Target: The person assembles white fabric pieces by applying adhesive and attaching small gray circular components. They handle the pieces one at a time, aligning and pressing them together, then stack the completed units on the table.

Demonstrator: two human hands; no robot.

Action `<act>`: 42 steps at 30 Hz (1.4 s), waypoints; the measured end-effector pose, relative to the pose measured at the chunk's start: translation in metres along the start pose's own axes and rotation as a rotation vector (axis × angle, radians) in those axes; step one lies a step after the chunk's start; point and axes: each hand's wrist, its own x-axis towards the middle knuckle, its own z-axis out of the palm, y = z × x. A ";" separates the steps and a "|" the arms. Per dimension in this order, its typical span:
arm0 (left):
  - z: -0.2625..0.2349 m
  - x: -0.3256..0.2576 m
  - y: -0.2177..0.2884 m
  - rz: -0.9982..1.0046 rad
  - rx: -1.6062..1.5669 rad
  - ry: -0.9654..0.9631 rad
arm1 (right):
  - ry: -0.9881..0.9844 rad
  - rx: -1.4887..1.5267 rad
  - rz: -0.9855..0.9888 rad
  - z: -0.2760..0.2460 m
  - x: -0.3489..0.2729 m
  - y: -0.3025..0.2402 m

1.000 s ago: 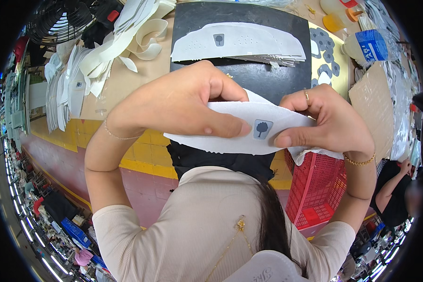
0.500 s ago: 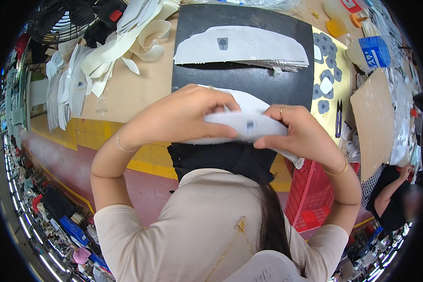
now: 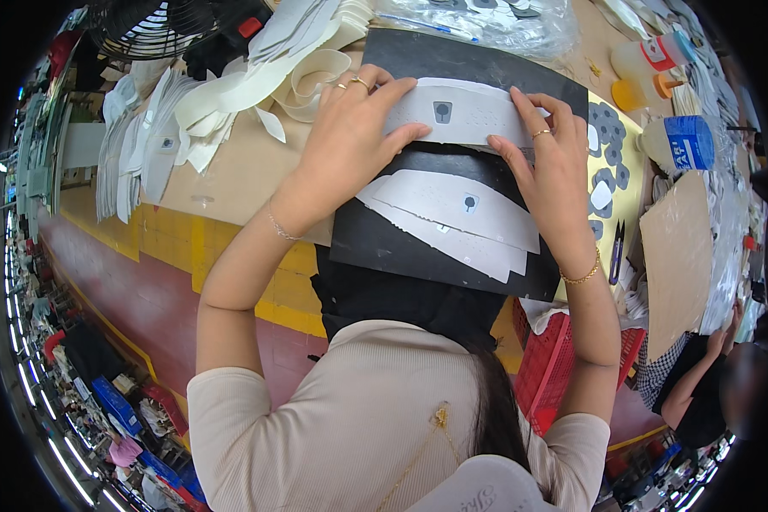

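Observation:
A stack of white curved, perforated pieces (image 3: 478, 119) lies on the far part of the black mat (image 3: 375, 243), its top piece bearing a dark grey patch. My left hand (image 3: 358, 128) is closed on the stack's left end, thumb along the near edge and fingers at the far edge. At the other end, my right hand (image 3: 548, 158) grips it the same way. Nearer me, two similar white pieces (image 3: 452, 209) overlap on the mat, the upper one showing a patch. My hands hide both ends of the stack.
Small grey patches (image 3: 608, 158) lie on a yellow sheet at the right, with dark snips (image 3: 617, 252). Bottles, including a blue-labelled one (image 3: 689, 143), stand beyond. Cream strips (image 3: 218, 102) and a fan (image 3: 158, 30) are at the far left. Below right stands a red crate (image 3: 544, 367).
Both hands have moved away from my body to the far stack. The white piece they held near me is out of them, and two overlapping pieces now show on the near mat.

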 end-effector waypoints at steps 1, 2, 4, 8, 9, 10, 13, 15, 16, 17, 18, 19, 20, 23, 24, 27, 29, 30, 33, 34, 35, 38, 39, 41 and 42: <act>0.000 0.000 0.000 0.014 0.016 0.015 | 0.005 -0.017 -0.002 0.002 0.001 0.000; 0.000 0.001 -0.001 0.028 0.031 0.029 | 0.002 -0.010 0.013 0.003 0.001 0.000; 0.001 -0.001 -0.001 0.051 0.040 0.065 | -0.006 0.007 0.040 0.003 0.000 0.000; 0.002 -0.001 -0.001 0.131 0.023 0.153 | 0.044 0.105 0.060 0.000 0.000 -0.002; 0.001 -0.001 -0.002 0.160 0.021 0.174 | 0.075 0.138 0.061 0.000 0.001 -0.001; -0.001 -0.001 0.000 0.076 -0.114 0.094 | 0.106 0.171 0.062 -0.001 0.001 0.000; -0.018 -0.002 0.009 -0.181 -0.519 -0.160 | -0.203 0.810 0.479 -0.020 0.000 0.011; -0.035 0.001 0.014 -0.359 -0.794 -0.343 | -0.224 1.082 0.496 -0.041 0.004 0.004; -0.044 0.004 0.022 -0.387 -0.934 -0.419 | -0.268 1.120 0.510 -0.053 0.004 0.004; -0.050 0.007 0.025 -0.399 -0.944 -0.508 | -0.312 1.158 0.524 -0.061 0.003 0.004; -0.056 0.010 0.029 -0.412 -0.951 -0.594 | -0.337 1.172 0.531 -0.067 0.000 0.006; -0.059 0.011 0.031 -0.424 -0.957 -0.680 | -0.336 1.183 0.527 -0.071 -0.002 0.006; -0.060 0.010 0.036 -0.430 -1.013 -0.677 | -0.335 1.195 0.523 -0.075 -0.004 0.005; -0.063 0.016 0.042 -0.404 -0.976 -0.751 | -0.412 1.194 0.535 -0.096 -0.008 0.005; -0.065 0.017 0.045 -0.389 -0.972 -0.763 | -0.475 1.204 0.523 -0.102 -0.007 0.006; -0.064 0.017 0.052 -0.356 -0.956 -0.799 | -0.576 1.130 0.357 -0.107 -0.006 0.008; -0.062 0.014 0.055 -0.357 -0.936 -0.817 | -0.643 1.030 0.187 -0.104 -0.002 0.011; -0.062 0.015 0.057 -0.352 -0.945 -0.824 | -0.684 1.042 0.191 -0.106 0.001 0.007; -0.062 0.016 0.064 -0.334 -0.945 -0.842 | -0.829 0.969 0.168 -0.110 0.008 0.001; -0.063 0.017 0.065 -0.323 -0.929 -0.847 | -0.860 0.958 0.164 -0.111 0.010 0.000; -0.064 0.017 0.067 -0.314 -0.913 -0.850 | -0.891 0.948 0.159 -0.112 0.013 0.000; -0.068 0.017 0.072 -0.308 -0.907 -0.849 | -0.907 0.989 0.185 -0.111 0.012 -0.003; -0.069 0.017 0.072 -0.307 -0.903 -0.848 | -0.902 1.015 0.200 -0.110 0.011 -0.004; -0.069 0.017 0.073 -0.305 -0.893 -0.847 | -0.915 1.024 0.222 -0.109 0.011 -0.004; -0.069 0.016 0.074 -0.308 -0.898 -0.843 | -0.920 1.029 0.235 -0.109 0.010 -0.004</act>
